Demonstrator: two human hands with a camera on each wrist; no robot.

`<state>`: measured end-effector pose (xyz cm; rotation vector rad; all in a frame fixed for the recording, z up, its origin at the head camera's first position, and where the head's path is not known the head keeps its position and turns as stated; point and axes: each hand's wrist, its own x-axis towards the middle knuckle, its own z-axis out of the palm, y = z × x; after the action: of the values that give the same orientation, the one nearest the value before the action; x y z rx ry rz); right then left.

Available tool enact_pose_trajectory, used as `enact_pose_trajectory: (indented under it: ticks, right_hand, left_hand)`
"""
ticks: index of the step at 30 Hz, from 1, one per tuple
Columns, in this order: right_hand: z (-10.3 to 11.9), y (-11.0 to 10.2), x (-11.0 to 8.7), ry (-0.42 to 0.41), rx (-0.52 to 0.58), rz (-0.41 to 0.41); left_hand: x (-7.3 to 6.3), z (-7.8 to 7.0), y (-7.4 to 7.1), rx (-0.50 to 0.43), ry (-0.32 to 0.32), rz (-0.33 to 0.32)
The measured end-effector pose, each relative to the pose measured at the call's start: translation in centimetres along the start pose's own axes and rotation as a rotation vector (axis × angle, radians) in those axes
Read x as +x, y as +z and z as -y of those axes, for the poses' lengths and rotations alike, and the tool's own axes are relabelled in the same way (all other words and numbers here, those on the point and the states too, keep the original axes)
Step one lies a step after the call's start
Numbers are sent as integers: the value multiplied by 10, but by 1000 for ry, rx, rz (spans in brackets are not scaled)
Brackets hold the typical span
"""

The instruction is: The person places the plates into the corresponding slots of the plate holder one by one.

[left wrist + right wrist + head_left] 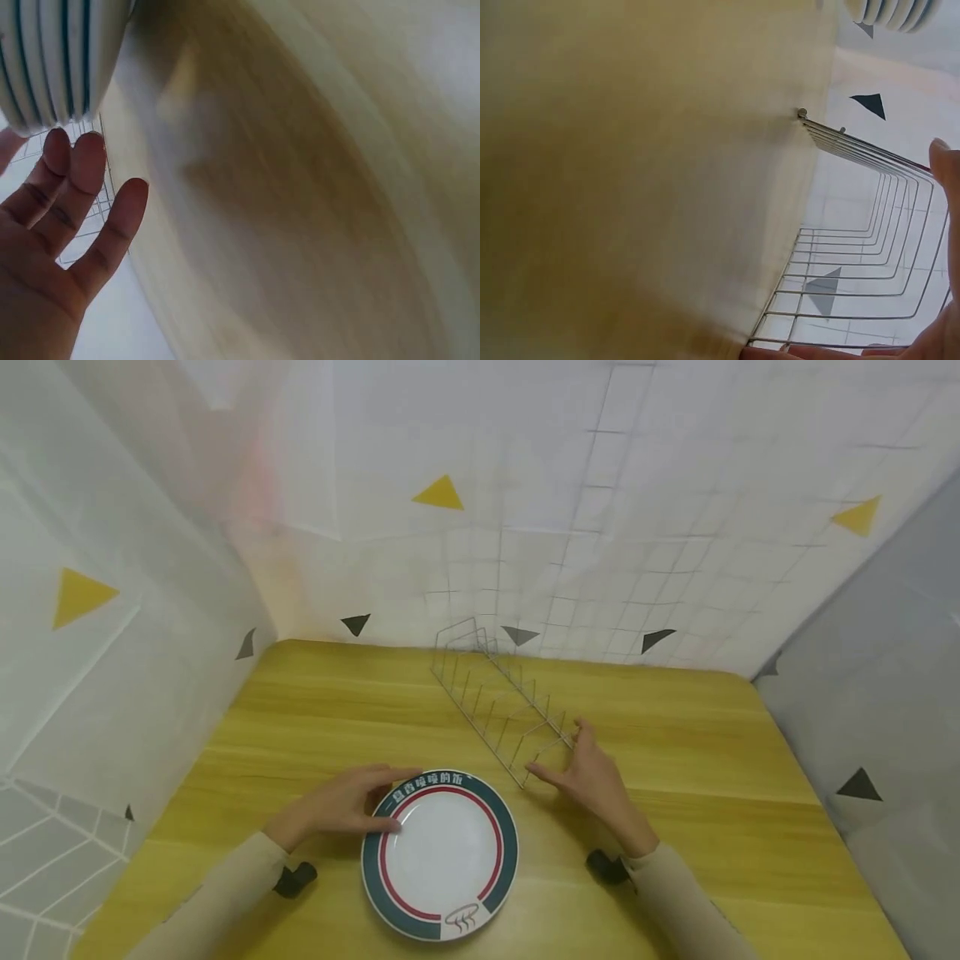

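A stack of round plates (58,64) sits at the table's front middle; the top plate (442,852) is white with a green rim, a red ring and white lettering. My left hand (341,802) is at the stack's left side, its thumb lying over the rim and the index finger along the far edge. In the left wrist view the other fingers (90,195) are spread loosely beside the plate edges. Beyond the plates, a wire dish rack (529,700) lies diagonally. My right hand (596,781) holds its near end, thumb at one side and fingers at the other.
The rack stands on a yellow wood-grain table (697,760). White sheeting (360,460) with yellow and dark triangles rises behind and at both sides. Black wrist-worn pieces (296,880) show by each sleeve.
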<state>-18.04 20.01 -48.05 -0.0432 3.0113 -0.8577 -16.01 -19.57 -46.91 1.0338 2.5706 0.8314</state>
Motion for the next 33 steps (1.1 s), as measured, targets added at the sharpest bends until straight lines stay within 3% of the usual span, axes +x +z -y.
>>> enact_pose_trajectory:
  ticks: [12,23,33]
  right_hand:
    - [3,-2,3,1,-3,-2]
    - [1,1,2,-4,-2,4]
    - [-2,1,3,-7,-18,2]
  left_hand:
    - [5,-5,-5,7,-42,56]
    - [19,-13,-13,6,-29,128]
    - [28,-28,-21,45,-115,133]
